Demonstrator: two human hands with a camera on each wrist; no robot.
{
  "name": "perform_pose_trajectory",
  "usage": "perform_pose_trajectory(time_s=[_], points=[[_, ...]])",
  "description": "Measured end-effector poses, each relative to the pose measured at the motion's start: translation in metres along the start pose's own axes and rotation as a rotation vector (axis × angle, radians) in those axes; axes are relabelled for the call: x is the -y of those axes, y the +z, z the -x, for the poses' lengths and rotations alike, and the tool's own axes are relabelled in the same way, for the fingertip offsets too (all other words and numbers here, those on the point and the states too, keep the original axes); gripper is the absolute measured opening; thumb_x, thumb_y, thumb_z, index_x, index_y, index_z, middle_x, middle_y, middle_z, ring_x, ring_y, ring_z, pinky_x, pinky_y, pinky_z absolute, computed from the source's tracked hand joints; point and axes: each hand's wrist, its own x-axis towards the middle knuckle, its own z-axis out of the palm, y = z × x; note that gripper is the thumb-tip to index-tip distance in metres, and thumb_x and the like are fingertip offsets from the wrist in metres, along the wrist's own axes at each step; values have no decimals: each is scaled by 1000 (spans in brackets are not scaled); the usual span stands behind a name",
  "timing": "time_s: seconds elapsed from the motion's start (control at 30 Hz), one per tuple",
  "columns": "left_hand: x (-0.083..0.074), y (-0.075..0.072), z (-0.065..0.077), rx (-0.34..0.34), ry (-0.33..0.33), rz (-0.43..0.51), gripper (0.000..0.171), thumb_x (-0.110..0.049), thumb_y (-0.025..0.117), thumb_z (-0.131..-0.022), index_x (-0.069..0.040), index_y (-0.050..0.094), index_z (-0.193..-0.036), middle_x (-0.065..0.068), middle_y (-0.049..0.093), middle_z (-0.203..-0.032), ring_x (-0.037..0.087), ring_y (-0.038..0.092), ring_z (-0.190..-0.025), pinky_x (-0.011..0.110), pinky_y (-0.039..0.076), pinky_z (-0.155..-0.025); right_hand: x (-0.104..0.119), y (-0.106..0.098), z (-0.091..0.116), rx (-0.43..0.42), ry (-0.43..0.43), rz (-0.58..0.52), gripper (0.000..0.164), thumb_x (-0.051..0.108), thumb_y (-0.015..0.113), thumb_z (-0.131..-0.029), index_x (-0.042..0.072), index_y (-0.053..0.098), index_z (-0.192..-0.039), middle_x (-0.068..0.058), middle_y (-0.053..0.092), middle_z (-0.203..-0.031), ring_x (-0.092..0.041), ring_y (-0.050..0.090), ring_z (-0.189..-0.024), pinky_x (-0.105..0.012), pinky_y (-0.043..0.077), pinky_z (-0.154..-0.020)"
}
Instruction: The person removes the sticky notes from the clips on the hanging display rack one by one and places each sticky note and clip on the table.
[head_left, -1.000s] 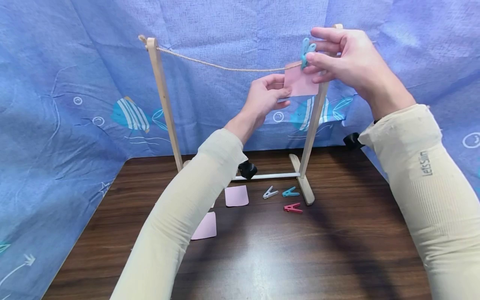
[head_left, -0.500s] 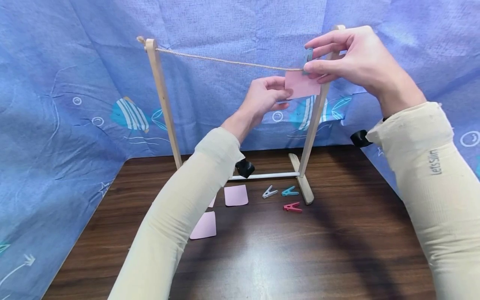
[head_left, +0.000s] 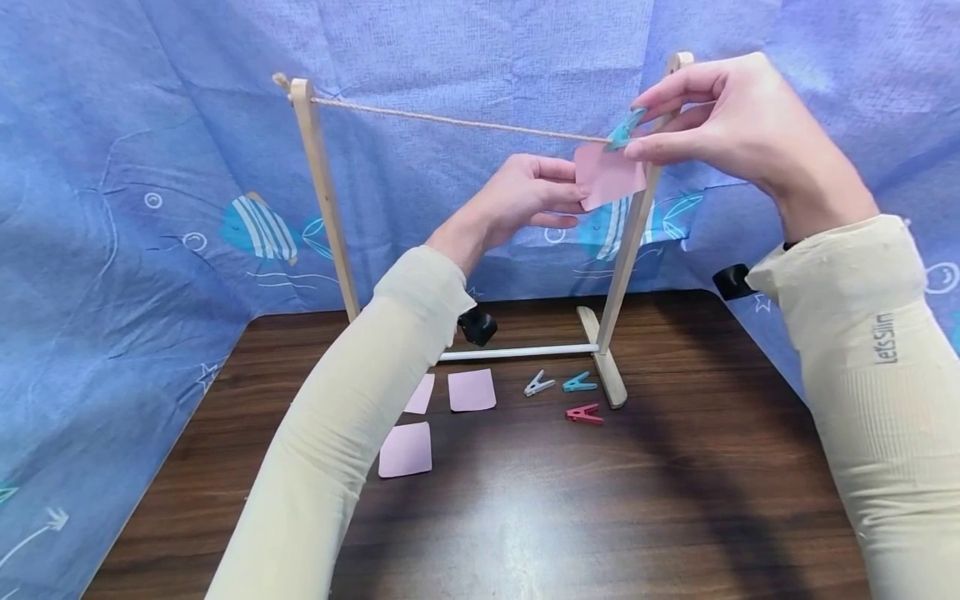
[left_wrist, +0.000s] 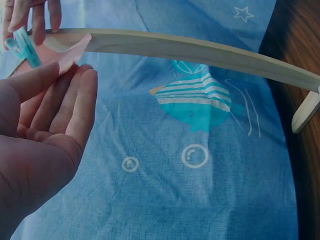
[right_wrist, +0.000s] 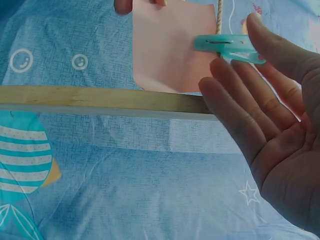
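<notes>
Near the right end of the rope (head_left: 465,124), a pink paper square (head_left: 609,175) hangs with its upper edge at the line. My left hand (head_left: 536,193) pinches its lower left side between thumb and fingers; the left wrist view shows the paper (left_wrist: 70,54) bending there. A light blue clothespin (head_left: 625,129) sits tilted over the paper's top edge and the rope. My right hand (head_left: 738,125) holds this clothespin by its handle end. In the right wrist view the clothespin's jaws lie on the paper (right_wrist: 175,45) beside the rope (right_wrist: 219,17), with the thumb against a handle.
A wooden frame has a left post (head_left: 324,183) and a right post (head_left: 637,225), joined low by a white bar (head_left: 525,353). On the dark table (head_left: 600,517) lie several pink squares (head_left: 472,390), plus a white clothespin (head_left: 538,384), a blue clothespin (head_left: 580,382) and a red clothespin (head_left: 584,414).
The clothespin has gone from upright above the rope to tilted right on the paper's top edge. My right hand has shifted right. The rope is straighter, and the paper now slants.
</notes>
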Motion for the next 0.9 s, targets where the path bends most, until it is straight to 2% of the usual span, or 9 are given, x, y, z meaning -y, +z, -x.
perform_pose_trajectory(time_s=[0.17, 0.4, 0.5, 0.63, 0.77, 0.9], points=[[-1, -2, 0, 3, 1, -38, 38, -5, 72, -95, -1, 65, -132, 16, 73, -112, 25, 72, -103, 37, 59, -90, -1, -1, 1, -2, 10, 61, 42, 10, 91, -77, 6, 75, -115, 3, 75, -88, -5, 73, -78, -12, 55, -65], [1, -2, 1, 14, 12, -60, 40, -6, 71, -95, -1, 63, -134, 16, 73, -113, 25, 72, -104, 33, 59, -87, -3, -1, 2, -53, 57, 70, 40, 14, 94, -73, 7, 77, -109, 5, 75, -91, -6, 72, -78, -12, 54, -63], [2, -2, 1, 5, 8, -59, 41, -6, 72, -95, -1, 63, -135, 15, 72, -113, 24, 72, -103, 33, 59, -87, -6, -2, 2, -62, 66, 71, 38, 15, 94, -73, 8, 78, -106, 8, 76, -88, -5, 72, -78, -12, 54, -63], [2, -3, 1, -8, 13, -63, 39, -6, 72, -95, -2, 64, -133, 15, 73, -113, 24, 72, -102, 34, 59, -88, -9, -2, 0, -54, 77, -28, 34, 8, 93, -73, 6, 78, -104, 3, 77, -84, -6, 73, -76, -14, 56, -65], [1, -3, 1, -12, 18, -77, 38, -7, 72, -95, -3, 65, -132, 14, 73, -112, 27, 71, -106, 34, 59, -88, -12, -2, 0, -43, 68, -139, 33, 0, 90, -74, 2, 77, -105, -2, 77, -85, -10, 74, -76, -23, 58, -68], [1, -3, 0, -31, 28, -85, 36, -7, 72, -94, -3, 67, -130, 14, 73, -110, 29, 70, -109, 36, 58, -91, -15, -2, 0, -39, 66, -192, 34, 0, 88, -76, 0, 77, -108, -5, 77, -88, -13, 75, -77, -28, 58, -69]])
